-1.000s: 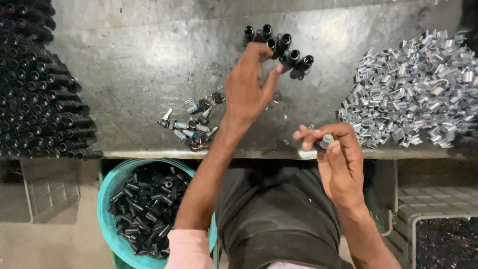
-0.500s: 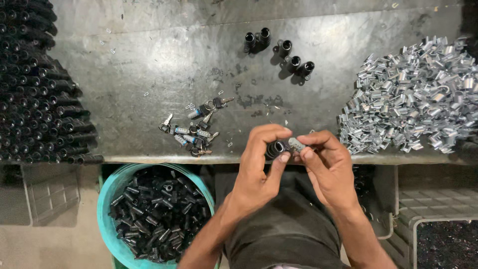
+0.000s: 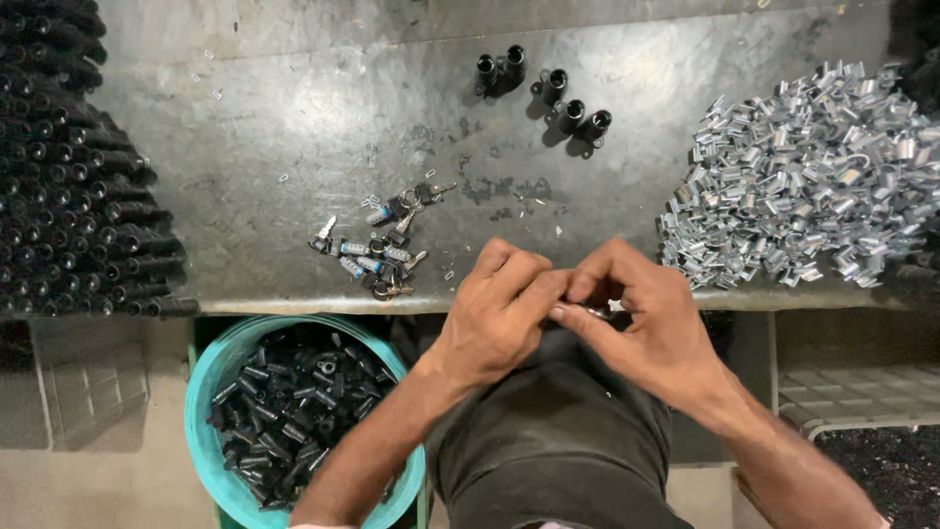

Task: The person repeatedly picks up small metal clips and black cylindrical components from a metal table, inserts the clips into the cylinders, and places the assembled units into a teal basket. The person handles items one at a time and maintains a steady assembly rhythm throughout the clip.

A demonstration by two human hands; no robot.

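Observation:
My left hand (image 3: 501, 312) and my right hand (image 3: 641, 323) meet at the near edge of the grey metal table (image 3: 294, 127), fingertips pressed together. Between them a small silver metal piece (image 3: 599, 312) shows, and the black cylinder taken earlier is mostly hidden by the fingers. Several upright black cylinders (image 3: 548, 83) stand at the far middle of the table. A bunch of small keys (image 3: 377, 245) lies just left of my left hand.
A heap of silver metal clips (image 3: 813, 176) fills the right side. Stacked black cylinders (image 3: 69, 176) line the left edge. A teal bucket (image 3: 201, 431) of black cylinders sits below the table at my left. A wire rack (image 3: 852, 397) is at lower right.
My left hand reached to the far black cylinders, came back with one, and both hands have closed together over it and the silver piece at the table's edge.

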